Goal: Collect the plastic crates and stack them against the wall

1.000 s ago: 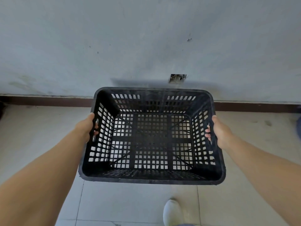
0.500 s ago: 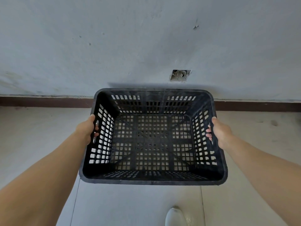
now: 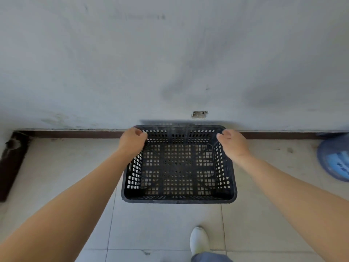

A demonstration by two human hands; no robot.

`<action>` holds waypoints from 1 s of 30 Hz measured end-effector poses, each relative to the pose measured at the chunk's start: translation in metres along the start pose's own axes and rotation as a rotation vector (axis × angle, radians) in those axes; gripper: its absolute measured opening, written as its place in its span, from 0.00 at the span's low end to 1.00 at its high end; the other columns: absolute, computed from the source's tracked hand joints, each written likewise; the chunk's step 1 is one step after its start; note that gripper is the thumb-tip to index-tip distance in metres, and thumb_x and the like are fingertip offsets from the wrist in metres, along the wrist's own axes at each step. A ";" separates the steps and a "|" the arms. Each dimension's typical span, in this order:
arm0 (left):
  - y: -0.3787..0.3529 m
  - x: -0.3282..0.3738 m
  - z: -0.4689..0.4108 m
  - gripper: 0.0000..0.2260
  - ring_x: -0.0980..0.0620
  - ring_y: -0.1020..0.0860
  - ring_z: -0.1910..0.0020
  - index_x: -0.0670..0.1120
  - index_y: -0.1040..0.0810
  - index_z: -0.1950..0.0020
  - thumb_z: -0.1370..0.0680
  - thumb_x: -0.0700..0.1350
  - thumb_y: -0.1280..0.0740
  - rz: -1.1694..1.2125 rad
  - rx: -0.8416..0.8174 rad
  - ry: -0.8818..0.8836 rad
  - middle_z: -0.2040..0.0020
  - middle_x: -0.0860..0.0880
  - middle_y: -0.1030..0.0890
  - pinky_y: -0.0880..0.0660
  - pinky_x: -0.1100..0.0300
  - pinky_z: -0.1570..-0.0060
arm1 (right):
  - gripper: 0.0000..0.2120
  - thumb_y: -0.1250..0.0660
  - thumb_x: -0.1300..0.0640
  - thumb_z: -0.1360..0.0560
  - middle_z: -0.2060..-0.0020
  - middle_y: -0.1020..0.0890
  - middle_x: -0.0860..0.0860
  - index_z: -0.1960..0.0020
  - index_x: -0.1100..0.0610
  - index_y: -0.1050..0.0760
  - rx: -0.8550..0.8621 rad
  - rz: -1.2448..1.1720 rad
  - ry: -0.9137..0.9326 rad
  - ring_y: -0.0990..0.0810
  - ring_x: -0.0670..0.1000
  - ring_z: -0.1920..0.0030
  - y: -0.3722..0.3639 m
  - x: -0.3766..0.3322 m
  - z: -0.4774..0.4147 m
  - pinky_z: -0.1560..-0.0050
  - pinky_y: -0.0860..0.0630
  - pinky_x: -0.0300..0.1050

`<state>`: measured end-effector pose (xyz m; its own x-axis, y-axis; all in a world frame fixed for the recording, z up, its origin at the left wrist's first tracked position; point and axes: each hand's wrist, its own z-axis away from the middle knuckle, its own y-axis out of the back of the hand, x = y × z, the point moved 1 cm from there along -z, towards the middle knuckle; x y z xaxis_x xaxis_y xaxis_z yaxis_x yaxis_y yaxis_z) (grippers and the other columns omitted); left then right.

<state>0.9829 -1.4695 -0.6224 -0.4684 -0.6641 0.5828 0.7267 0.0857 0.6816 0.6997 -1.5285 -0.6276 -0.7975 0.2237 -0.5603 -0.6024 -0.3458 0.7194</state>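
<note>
The left hand (image 3: 132, 140) curled its grip over the far left corner of the black plastic crate (image 3: 178, 165), fingers folded down onto the rim. The right hand (image 3: 233, 143) did the same at the far right corner, its fingers bent over the edge and pressed closed on the plastic. Both bare forearms ran in from the lower corners of the frame.

The crate sat in the middle of the frame, open side up, level, with its far edge close against the dark baseboard (image 3: 75, 133) at the foot of the wall (image 3: 170, 63); whether it touched the wall or fully rested on the floor could not be told. It was rectangular with rounded corners and a thick solid rim. Its four walls were pierced with rows of small square holes, and its base was a grid of the same openings crossed by wider ribs and faint diagonals. It held nothing; pale floor tiles (image 3: 160, 227) showed through the lattice.

Just above the crate's far rim, a small rectangular recess (image 3: 199, 114) was cut into the smudged grey wall. At the right edge of the frame lay a blue rounded container (image 3: 335, 157), blurred, its contents unreadable. A white shoe (image 3: 199, 241) stood on the tiles at lower centre.
</note>
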 end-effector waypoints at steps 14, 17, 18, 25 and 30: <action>0.232 0.280 0.249 0.13 0.48 0.24 0.45 0.46 0.24 0.41 0.22 0.48 0.40 -0.382 -0.140 -0.663 0.42 0.48 0.21 0.27 0.56 0.45 | 0.19 0.39 0.52 0.21 0.36 0.24 0.53 0.31 0.57 0.31 0.047 0.308 0.389 0.26 0.53 0.37 0.286 -0.225 0.237 0.39 0.32 0.46; 0.269 0.313 0.367 0.14 0.49 0.25 0.45 0.47 0.25 0.39 0.21 0.50 0.40 -0.466 -0.184 -0.970 0.42 0.49 0.22 0.29 0.57 0.46 | 0.19 0.41 0.52 0.20 0.38 0.23 0.54 0.32 0.57 0.31 0.330 0.428 0.279 0.28 0.55 0.38 0.342 -0.221 0.379 0.40 0.33 0.47; 0.276 0.317 0.377 0.14 0.49 0.25 0.45 0.47 0.26 0.38 0.21 0.50 0.40 -0.469 -0.160 -0.996 0.42 0.50 0.23 0.29 0.58 0.46 | 0.19 0.42 0.51 0.20 0.40 0.23 0.54 0.32 0.57 0.31 0.354 0.482 0.316 0.28 0.56 0.39 0.346 -0.225 0.383 0.40 0.32 0.48; 0.290 0.333 0.462 0.17 0.48 0.26 0.41 0.47 0.28 0.34 0.21 0.50 0.38 -0.455 -0.029 -1.315 0.41 0.48 0.25 0.30 0.57 0.43 | 0.19 0.42 0.51 0.21 0.42 0.22 0.56 0.33 0.57 0.30 0.613 0.608 0.241 0.27 0.58 0.41 0.383 -0.222 0.472 0.41 0.31 0.52; 0.270 0.343 0.527 0.18 0.48 0.25 0.42 0.47 0.29 0.33 0.21 0.50 0.38 -0.455 -0.113 -1.496 0.41 0.48 0.25 0.29 0.57 0.43 | 0.18 0.43 0.52 0.21 0.40 0.23 0.57 0.35 0.60 0.29 0.705 0.679 0.088 0.29 0.59 0.39 0.401 -0.187 0.549 0.39 0.33 0.53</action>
<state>0.7530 -1.2828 -0.0052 -0.6549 0.6996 0.2857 0.3916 -0.0092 0.9201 0.5887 -1.2089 -0.0089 -0.9935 0.0997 0.0546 0.0785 0.2543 0.9639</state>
